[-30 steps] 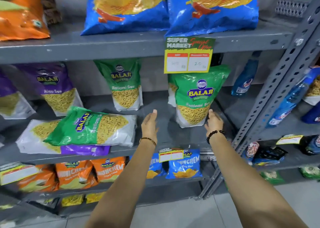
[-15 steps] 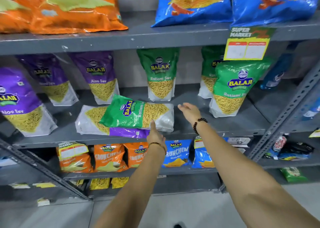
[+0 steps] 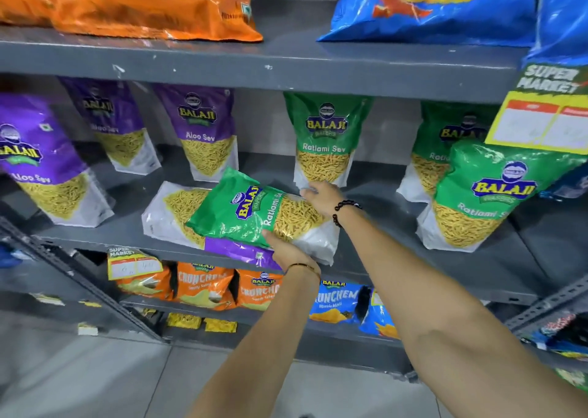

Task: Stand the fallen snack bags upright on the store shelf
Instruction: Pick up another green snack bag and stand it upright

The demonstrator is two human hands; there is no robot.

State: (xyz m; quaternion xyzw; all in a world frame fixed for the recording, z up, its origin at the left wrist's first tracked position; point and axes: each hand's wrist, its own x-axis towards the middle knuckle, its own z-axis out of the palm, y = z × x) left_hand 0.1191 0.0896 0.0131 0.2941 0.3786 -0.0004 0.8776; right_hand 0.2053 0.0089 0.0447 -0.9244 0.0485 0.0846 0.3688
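Head view, nearest first: the left hand (image 3: pixel 288 252) reaches in from below and cups the near edge of the fallen green bag (image 3: pixel 254 215), thumb over the printed face and the other fingers hidden underneath, so it reads as gripping the bag. The right hand (image 3: pixel 323 196), wearing a dark bead bracelet, lies on the bag's far upper edge with fingers curled over it — contact is clear, but whether it clamps or merely steadies cannot be told. The green bag lies on its side on the middle shelf (image 3: pixel 477 274), tilted, its green top to the left and its white base to the right, resting on the fallen purple bag (image 3: pixel 235 249), which lies flat beneath it with its white end pointing left. Behind stand upright purple bags (image 3: pixel 205 131) and an upright green bag (image 3: pixel 324 137); further right, another green bag (image 3: pixel 483 195) stands near the shelf front under a yellow price tag (image 3: pixel 541 125). To do the step well, lift the green bag clear of the purple one before rotating it, so the lower bag is not dragged toward the shelf edge. Turn the white base downward, set it flat on bare shelf — the gap in front of the upright green bag looks suitable — and settle the contents before releasing. The purple bag likely follows.
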